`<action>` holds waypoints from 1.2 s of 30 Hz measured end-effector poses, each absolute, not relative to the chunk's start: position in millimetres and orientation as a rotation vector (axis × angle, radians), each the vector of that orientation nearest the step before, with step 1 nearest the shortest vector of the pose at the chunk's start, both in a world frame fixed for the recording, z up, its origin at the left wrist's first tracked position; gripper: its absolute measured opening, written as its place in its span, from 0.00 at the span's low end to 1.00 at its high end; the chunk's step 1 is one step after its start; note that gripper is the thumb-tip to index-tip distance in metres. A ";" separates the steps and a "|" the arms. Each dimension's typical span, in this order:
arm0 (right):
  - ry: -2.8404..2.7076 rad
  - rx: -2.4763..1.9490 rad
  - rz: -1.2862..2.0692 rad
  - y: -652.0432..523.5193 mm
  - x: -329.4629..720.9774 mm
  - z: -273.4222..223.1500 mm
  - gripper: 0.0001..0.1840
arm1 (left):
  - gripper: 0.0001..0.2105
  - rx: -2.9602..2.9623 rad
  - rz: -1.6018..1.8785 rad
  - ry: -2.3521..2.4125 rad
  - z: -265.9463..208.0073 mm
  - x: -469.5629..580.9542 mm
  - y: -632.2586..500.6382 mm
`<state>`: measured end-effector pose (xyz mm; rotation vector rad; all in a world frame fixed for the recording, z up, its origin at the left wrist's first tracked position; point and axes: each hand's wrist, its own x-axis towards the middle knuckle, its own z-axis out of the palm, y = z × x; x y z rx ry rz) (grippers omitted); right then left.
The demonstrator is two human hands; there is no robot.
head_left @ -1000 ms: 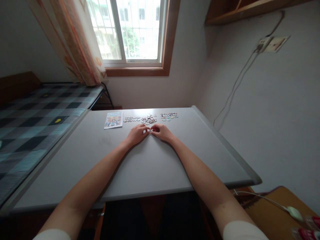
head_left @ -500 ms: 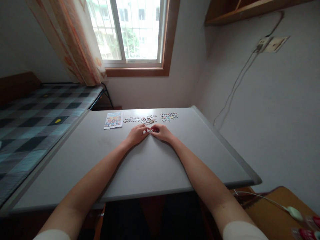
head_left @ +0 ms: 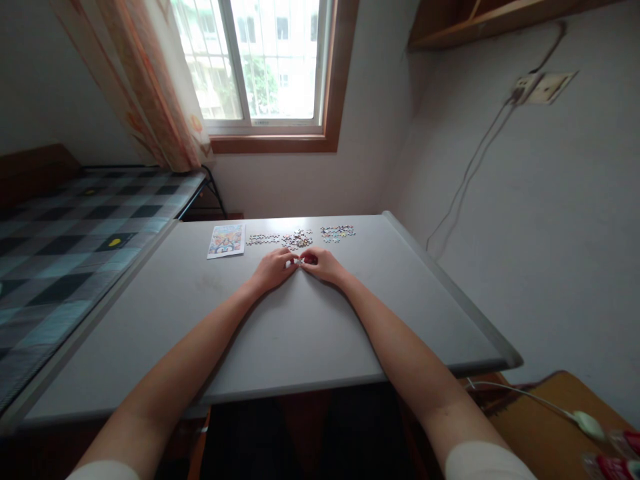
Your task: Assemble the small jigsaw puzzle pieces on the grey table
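Note:
My left hand (head_left: 275,269) and my right hand (head_left: 323,265) meet fingertip to fingertip over the middle of the table. Between them is a small jigsaw puzzle piece (head_left: 299,262), pinched from both sides; whether it is one piece or two joined is too small to tell. Just beyond my fingers lies a heap of loose puzzle pieces (head_left: 299,239). Rows of pieces (head_left: 264,239) lie to its left, and another group of pieces (head_left: 337,232) to its right. A printed picture sheet (head_left: 226,241) with a colourful design rests farther left.
The grey-white table (head_left: 300,333) stands below a window (head_left: 280,60). On the left is a bed with a checked cover (head_left: 100,233). A cable (head_left: 465,180) hangs from a wall socket (head_left: 543,88). At the lower right, a wooden surface (head_left: 540,427) bears a white plug (head_left: 588,425).
Both hands keep their pinch in nearly the same spot, with only slight finger movement. The whole view has shifted very slightly.

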<state>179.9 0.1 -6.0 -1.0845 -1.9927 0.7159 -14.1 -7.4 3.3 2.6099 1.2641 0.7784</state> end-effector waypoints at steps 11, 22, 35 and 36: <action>-1.997 -1.091 0.704 -0.4 179.7 -5.7 0.09 | 0.11 2.604 0.780 1.274 4.8 -13.9 -8.5; -2.008 -1.102 0.700 -1.3 179.4 -3.1 0.09 | 0.11 2.614 0.794 1.273 4.5 -13.2 -8.7; -2.007 -1.103 0.689 -0.6 179.9 -5.2 0.09 | 0.11 2.591 0.787 1.275 5.4 -12.9 -9.4; -2.009 -1.104 0.688 -0.4 180.0 -5.4 0.09 | 0.11 2.593 0.784 1.277 5.5 -12.9 -9.4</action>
